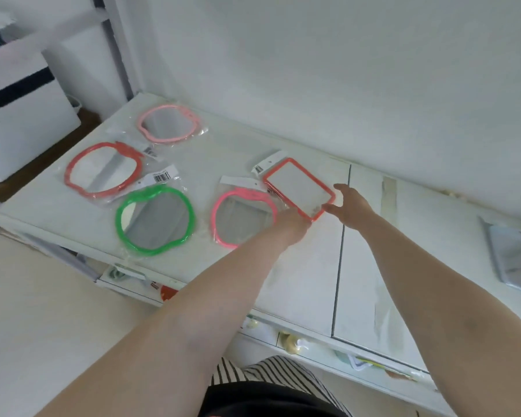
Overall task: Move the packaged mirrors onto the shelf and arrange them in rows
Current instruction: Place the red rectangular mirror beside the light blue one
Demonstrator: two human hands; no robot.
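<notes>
While bagged, rectangular mirror [299,188] meets both hands [295,225].

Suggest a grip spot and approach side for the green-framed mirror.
Probably the green-framed mirror's near rim, approached from the shelf's front edge: it lies flat in its bag, that side is open, and the red-framed mirror crowds the far-left side.

A shop: barcode-tagged packaged mirrors [155,219] lie on a white display shelf [298,281].
</notes>
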